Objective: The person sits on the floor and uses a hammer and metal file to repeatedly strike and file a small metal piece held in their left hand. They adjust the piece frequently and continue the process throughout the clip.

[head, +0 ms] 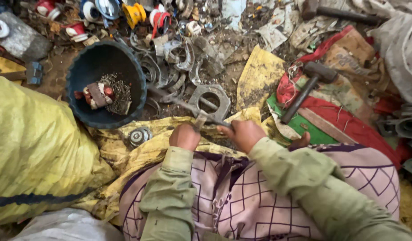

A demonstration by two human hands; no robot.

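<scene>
My left hand [184, 136] is closed around a short metal piece [199, 120] that sticks up from the fist. My right hand [244, 134] grips the handle end of a long thin metal tool [188, 107] that runs up and left across the scrap. Both hands sit close together above my knees, which are covered by a pink checked cloth [259, 196]. A square metal frame [210, 100] lies just beyond the tool.
A dark round tub [81, 67] with a small motor part and wire stands at upper left. A hammer [304, 89] rests on red and green cloth to the right. A yellow sack [32, 147] fills the left. A round bearing [140, 135] lies near my left hand. Scrap metal covers the ground behind.
</scene>
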